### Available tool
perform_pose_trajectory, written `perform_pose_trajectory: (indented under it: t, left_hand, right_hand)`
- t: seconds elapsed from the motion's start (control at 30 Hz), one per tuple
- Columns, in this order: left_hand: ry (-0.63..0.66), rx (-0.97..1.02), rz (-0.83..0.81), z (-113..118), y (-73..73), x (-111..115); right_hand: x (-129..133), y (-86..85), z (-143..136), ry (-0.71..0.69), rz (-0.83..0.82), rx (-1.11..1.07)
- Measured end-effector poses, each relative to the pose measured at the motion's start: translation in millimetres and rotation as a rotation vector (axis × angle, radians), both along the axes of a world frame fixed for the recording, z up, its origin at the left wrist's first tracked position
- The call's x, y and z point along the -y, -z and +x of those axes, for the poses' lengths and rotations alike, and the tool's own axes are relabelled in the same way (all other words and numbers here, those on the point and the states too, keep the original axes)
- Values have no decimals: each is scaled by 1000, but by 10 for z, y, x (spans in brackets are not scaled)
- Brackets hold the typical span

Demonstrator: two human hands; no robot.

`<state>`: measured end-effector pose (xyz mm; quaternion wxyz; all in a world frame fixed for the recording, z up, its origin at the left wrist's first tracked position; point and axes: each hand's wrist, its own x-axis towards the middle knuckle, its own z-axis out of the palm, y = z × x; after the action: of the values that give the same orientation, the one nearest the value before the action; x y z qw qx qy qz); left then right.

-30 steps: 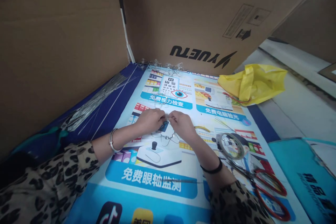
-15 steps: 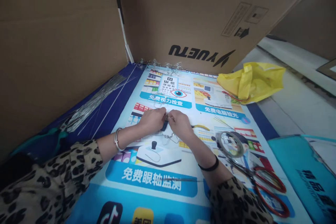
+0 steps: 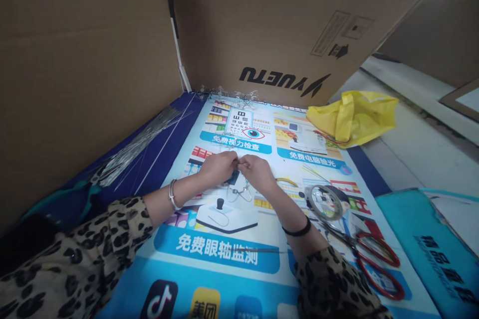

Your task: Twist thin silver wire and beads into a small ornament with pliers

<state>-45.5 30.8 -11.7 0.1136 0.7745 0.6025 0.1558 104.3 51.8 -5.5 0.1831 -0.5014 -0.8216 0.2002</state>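
Over the printed poster, my left hand (image 3: 220,167) and my right hand (image 3: 258,172) meet fingertip to fingertip, both closed in a pinch. Below the fingers hangs a thin bent wire piece (image 3: 245,192) with what look like small clear beads along it. Its upper end runs up into the pinch, where the fingers hide it. A curved yellow handle (image 3: 287,181) lies just right of my right hand; the rest of that tool is covered. On the poster nearer me rests a loose bent wire (image 3: 219,220).
A tape roll (image 3: 325,203) and red-handled scissors (image 3: 377,259) lie at right. The yellow bag (image 3: 354,117) is behind them. A bundle of straight wires (image 3: 136,147) lies left. Several wire pieces (image 3: 228,94) sit along the cardboard wall (image 3: 262,20). A teal packet (image 3: 422,239) is far right.
The view has shifted slightly. My hands stay together, with the right fingers turned a little, and more of the hanging wire piece shows below them.
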Motion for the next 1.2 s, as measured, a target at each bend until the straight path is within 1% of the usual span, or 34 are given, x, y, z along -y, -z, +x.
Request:
perform_pose_trajectory:
  t: [0.1,0.17,0.23,0.27,0.37,0.47,0.53,0.6,0.67,0.77,0.83,1.03,1.2]
  left_hand:
    - [70,90,22,-110,-46,6]
    - [94,142,42,-200,-82,30]
    - [92,268,96,-289,-116,66]
    - [101,297,111,-328,-132,89]
    - [158,307,131,-414,-156,171]
    - [212,309,126,-448,-126,256]
    - [249,297,120,-453,-77,296]
    - [290,263,113,-453,-23,315]
    - [318,212,96,-453,20,315]
    - [310,156,65,-457,48,300]
    - [289,144,54,-460,44,294]
    - [242,127,37,-461,0,301]
    - [222,105,48,-442,-7,309]
  right_hand:
    - [-29,-17,73,-15,-16,-53]
    - [-42,-28,128,-12,-16,-86]
    - [-47,-40,179,-7,-7,-112]
    - [-46,-45,201,-7,-1,-122]
    - [-30,-49,247,-37,9,-138]
    - [3,-8,267,-111,4,-140]
    - [30,41,274,-178,39,-119]
    - [60,91,276,-235,119,-63]
    - [92,131,276,-234,224,43]
    - [129,163,275,-161,348,222]
    - [140,168,281,-136,381,273]
    - [121,143,343,-113,370,275]
    - [112,145,363,-102,343,258]
